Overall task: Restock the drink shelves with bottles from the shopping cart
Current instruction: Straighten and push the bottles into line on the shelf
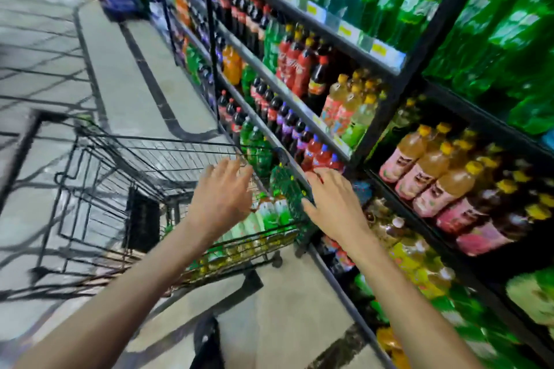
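Over the near end of the shopping cart (168, 141) I have both hands out, the left hand (223, 189) above the wire rim and the right hand (332, 198) nearer the drink shelves (322, 126). All fingers (232, 163) are spread and hold nothing. The bottles (269, 213), green and orange ones, lie in the cart's basket just under and between my palms; blur keeps me from counting them. I judge this the pick-up step: next I must lower a hand, close round one bottle's body, lift it clear of the wire, and find a matching gap on the shelf.
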